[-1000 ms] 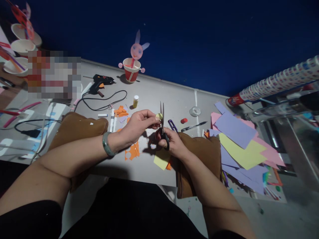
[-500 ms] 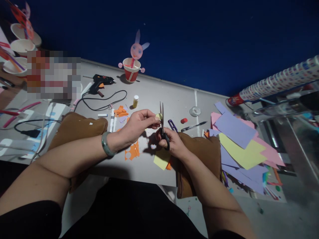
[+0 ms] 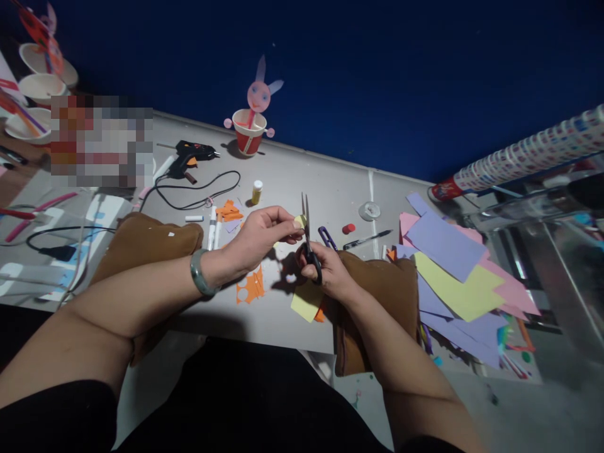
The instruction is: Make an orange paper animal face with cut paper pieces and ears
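Between thumb and fingers, my left hand [image 3: 264, 236] pinches a small piece of yellow paper [image 3: 299, 221]. My right hand [image 3: 325, 267] grips black-handled scissors [image 3: 307, 236], whose blades point away from me and stand slightly apart beside the yellow piece. Whether the blades touch its edge I cannot tell. Below the scissors, a larger yellow sheet [image 3: 306, 305] lies on the table over a bit of orange paper. Orange paper scraps with round holes [image 3: 252, 288] are under my left wrist.
A red paper cup with a pink rabbit figure [image 3: 248, 135] stands at the back, near a black glue gun [image 3: 191, 156] with a looping cord. Coloured paper sheets [image 3: 446, 242] are piled at right. Brown cushions [image 3: 146, 242] lie by both arms. A long stack of cups [image 3: 528, 151] is far right.
The scissor blades look slightly farther apart than before. Both hands and the yellow piece stay almost where they were.
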The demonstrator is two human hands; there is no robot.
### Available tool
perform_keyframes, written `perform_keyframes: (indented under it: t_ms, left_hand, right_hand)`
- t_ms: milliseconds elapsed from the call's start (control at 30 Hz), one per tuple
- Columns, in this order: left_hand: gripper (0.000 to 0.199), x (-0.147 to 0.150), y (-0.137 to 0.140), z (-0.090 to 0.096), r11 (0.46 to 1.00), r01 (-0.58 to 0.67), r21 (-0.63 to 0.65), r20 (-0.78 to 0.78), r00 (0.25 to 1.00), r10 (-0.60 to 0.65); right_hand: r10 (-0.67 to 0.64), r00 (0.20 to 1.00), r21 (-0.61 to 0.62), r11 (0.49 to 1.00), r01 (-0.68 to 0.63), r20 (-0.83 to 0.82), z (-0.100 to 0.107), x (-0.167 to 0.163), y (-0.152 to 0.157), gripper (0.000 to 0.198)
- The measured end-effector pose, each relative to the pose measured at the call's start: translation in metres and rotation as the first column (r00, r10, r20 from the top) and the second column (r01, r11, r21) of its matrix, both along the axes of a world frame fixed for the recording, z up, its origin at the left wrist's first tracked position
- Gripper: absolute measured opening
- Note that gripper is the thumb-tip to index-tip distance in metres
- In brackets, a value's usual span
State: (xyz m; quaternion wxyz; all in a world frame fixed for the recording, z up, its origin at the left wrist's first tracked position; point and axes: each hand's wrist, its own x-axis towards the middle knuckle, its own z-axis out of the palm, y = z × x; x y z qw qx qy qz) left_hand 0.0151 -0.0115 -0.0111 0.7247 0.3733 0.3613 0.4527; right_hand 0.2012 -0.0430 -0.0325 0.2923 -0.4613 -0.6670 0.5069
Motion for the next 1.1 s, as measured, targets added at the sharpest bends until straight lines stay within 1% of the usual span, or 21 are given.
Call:
perform_keyframes:
  t_ms: [133, 333, 633, 733, 1100]
  left_hand:
    - [0.015, -0.0009, 0.0000, -0.0007, 1.000, 0.004, 0.021, 0.009, 1.000, -0.004]
    - [0.015, -0.0021, 0.0008, -0.0012, 0.999, 0.006, 0.033, 0.000, 1.000, -0.006]
    - [0.015, -0.0034, 0.0014, -0.0011, 1.000, 0.006, 0.021, -0.004, 1.000, -0.006]
    - [0.014, -0.0040, 0.0014, -0.0006, 1.000, 0.004, 0.029, -0.010, 1.000, -0.004]
    - [0.014, -0.0052, 0.0024, -0.0021, 0.997, 0.000, 0.071, -0.014, 1.000, 0.001]
  right_hand:
    - [0.005, 1.000, 0.025, 1.000, -0.005, 0.003, 0.0004, 0.0000, 0.0000, 0.065]
    - [0.005, 1.000, 0.023, 1.000, -0.005, -0.021, -0.0003, -0.0002, 0.0002, 0.065]
    - [0.010, 1.000, 0.052, 0.999, -0.011, 0.018, -0.0013, 0.0010, 0.0000, 0.063]
    - [0.010, 1.000, 0.065, 0.998, -0.010, 0.005, -0.0017, 0.0008, 0.0005, 0.064]
    - [0.010, 0.999, 0.055, 0.998, -0.008, -0.031, -0.0013, 0.0007, 0.0003, 0.061]
